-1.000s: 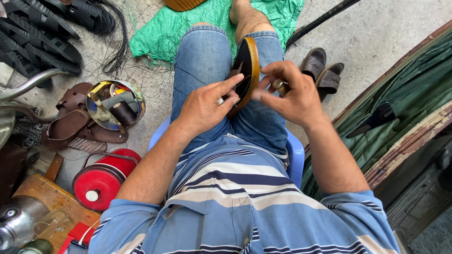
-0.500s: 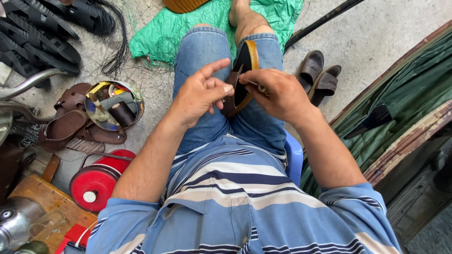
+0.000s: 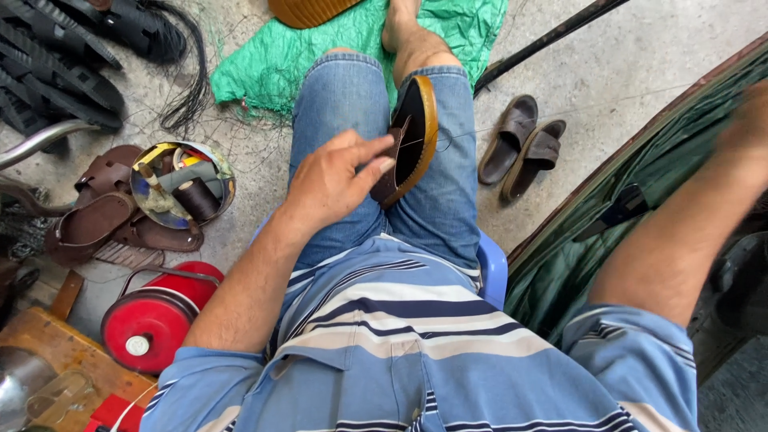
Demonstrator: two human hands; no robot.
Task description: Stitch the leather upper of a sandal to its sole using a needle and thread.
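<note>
I sit on a blue stool point(image 3: 493, 269) in denim shorts. A black sandal with a tan sole edge and brown strap point(image 3: 418, 128) stands on edge on my right thigh. My left hand point(image 3: 332, 180) grips it by the strap side, fingers pointing right. A thin thread point(image 3: 464, 133) runs from the sandal toward the right. My right arm is stretched out far to the right, away from the sandal. My right hand point(image 3: 752, 120) is blurred at the frame's edge, so its grip cannot be made out.
A pair of brown sandals point(image 3: 524, 148) lies on the concrete to the right of my knee. To the left are a round tin with thread spools point(image 3: 182, 186), brown sandals point(image 3: 104, 216) and a red canister point(image 3: 152, 316). A green net point(image 3: 320, 40) lies ahead and dark green cloth point(image 3: 624, 184) to the right.
My right hand has left the sandal and swung far out to the right, drawing the thread with it. My left hand still holds the sandal on my thigh.
</note>
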